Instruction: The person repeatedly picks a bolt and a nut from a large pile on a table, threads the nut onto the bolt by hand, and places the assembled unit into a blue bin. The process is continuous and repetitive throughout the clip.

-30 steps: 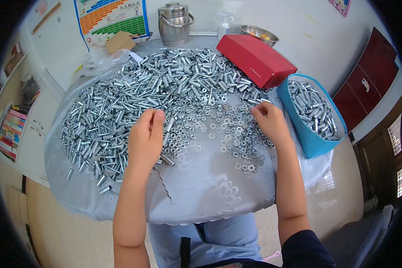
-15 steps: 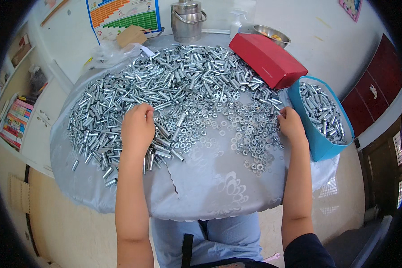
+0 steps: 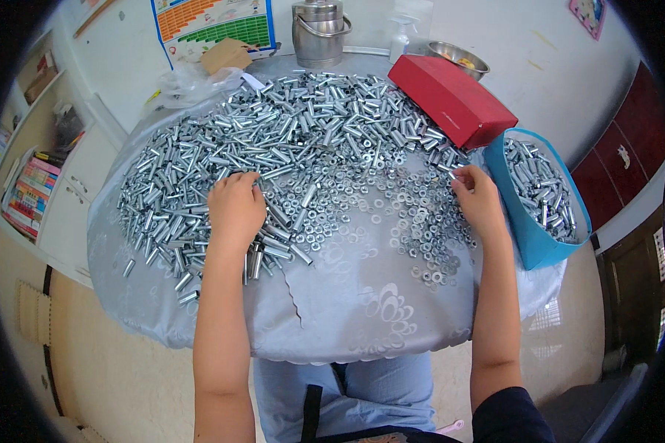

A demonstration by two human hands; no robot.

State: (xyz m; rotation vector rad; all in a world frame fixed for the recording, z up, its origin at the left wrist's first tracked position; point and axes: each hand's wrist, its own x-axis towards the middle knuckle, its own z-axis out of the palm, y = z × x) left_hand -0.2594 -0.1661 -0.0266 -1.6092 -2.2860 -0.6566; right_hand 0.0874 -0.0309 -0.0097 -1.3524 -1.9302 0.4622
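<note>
- The worktop [image 3: 347,310] is round-edged and covered with a pale, shiny, patterned cloth; read it as a dial, 12 at the far side and 6 at the person.
- The left hand [image 3: 234,210] is at 9, palm down over the tubes [image 3: 273,133], its fingers bent. Its back hides the fingertips, so I cannot tell whether they are clamped on anything.
- The right hand [image 3: 482,201] is at about 3, beside the outer edge of the rings [image 3: 425,221]. Its thumb and forefinger are bent toward each other, with a tube right by the tips; I cannot tell whether they grip it.
- The tubes, silvery and lying at all angles, spread in a thick heap from 8 through 12 to past 1.
- The rings, small, flat and silvery, are scattered from the middle out to between 3 and 4; some mix with the tubes' inner edge.
- The bin [image 3: 543,256], blue and open-topped, is at 3, outside the right hand, and has more tubes inside.
- The box [image 3: 451,103], red, lies between 1 and 2, its near end just beside the bin.
- At 12 is a metal pail [image 3: 319,44]; near 1, a spray bottle [image 3: 399,44]; just past it, a bowl [image 3: 440,52].
- Between 10 and 11 is a clear bag [image 3: 192,90]; at 11, brown cardboard [image 3: 225,55].
</note>
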